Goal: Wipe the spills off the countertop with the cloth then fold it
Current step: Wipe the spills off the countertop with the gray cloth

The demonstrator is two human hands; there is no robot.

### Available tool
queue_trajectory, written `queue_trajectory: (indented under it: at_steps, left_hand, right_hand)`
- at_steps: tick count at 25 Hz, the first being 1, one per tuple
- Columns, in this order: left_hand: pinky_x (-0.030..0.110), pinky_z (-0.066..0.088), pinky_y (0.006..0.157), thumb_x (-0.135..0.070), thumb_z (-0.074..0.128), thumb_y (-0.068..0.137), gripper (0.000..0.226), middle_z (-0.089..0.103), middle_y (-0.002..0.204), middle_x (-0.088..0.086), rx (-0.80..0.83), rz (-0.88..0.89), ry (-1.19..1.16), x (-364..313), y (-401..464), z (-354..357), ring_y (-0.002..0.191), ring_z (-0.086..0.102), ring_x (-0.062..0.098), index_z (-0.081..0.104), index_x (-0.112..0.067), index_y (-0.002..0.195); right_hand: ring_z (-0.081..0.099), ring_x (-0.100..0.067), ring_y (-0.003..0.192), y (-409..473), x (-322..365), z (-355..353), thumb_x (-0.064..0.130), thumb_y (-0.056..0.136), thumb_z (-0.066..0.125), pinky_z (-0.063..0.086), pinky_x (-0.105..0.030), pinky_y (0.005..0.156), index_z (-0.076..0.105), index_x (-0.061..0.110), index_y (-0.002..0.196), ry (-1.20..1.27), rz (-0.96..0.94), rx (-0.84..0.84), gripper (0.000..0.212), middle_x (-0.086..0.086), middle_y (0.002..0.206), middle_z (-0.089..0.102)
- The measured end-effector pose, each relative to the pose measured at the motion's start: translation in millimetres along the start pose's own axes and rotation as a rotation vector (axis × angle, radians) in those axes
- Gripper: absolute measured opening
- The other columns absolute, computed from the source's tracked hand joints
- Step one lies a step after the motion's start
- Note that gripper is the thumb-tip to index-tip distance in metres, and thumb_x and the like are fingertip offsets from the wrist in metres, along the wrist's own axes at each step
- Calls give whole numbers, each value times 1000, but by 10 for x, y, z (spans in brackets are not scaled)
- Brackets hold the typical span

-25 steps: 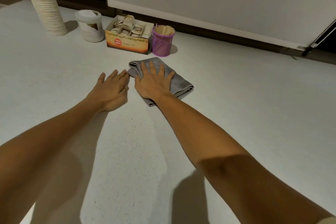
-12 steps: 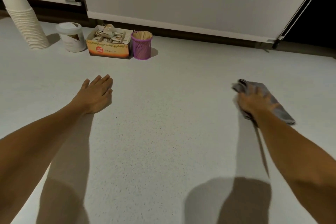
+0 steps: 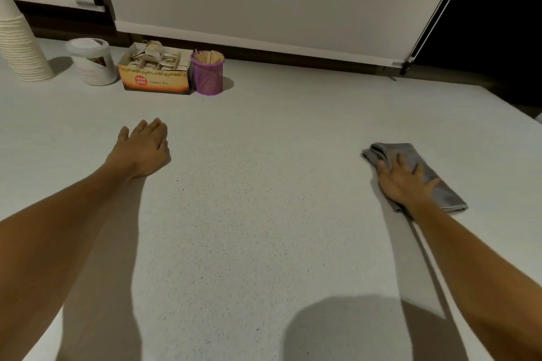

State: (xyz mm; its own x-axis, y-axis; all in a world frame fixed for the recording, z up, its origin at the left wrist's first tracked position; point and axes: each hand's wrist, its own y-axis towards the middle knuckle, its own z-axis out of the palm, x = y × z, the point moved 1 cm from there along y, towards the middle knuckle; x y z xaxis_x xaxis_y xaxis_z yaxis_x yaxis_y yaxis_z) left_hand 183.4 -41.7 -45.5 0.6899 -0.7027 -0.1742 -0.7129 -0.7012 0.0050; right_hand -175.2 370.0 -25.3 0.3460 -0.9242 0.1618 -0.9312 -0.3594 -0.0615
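Lying under the flat right hand (image 3: 403, 182) — the folded cloth (image 3: 434, 182).

Head view, down (forward) onto countertop (image 3: 264, 214)

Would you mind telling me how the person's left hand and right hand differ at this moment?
The right hand presses flat on the grey cloth; the left hand lies on the bare countertop, holding nothing. The right hand's fingers are spread, the left hand's lie close together. The left hand is nearer the purple cup. Both are palm down with arms outstretched.
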Motion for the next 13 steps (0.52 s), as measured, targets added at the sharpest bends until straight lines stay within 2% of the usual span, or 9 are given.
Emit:
queue_trajectory:
  at_steps: [8, 13]
  left_hand:
    - [57, 5, 120, -41, 21, 99, 59, 13, 165, 11, 29, 11, 1, -24, -114, 3, 151, 8, 35, 22, -14, 151]
    - [57, 5, 120, -45, 19, 98, 61, 10, 165, 9, 44, 13, 9, -69, -212, 3, 151, 6, 34, 19, -18, 153]
  right_hand:
    - [-14, -39, 151, -1713, 1684, 476, 57, 103, 4, -10, -75, 108, -7, 31, 159, -59, -386, 66, 63, 4, 168, -9]
    - [-30, -44, 144, -3125, 2304, 602, 53, 103, 12, -25, -75, 101, -5, 28, 160, -72, -708, 114, 64, 1, 166, -16]
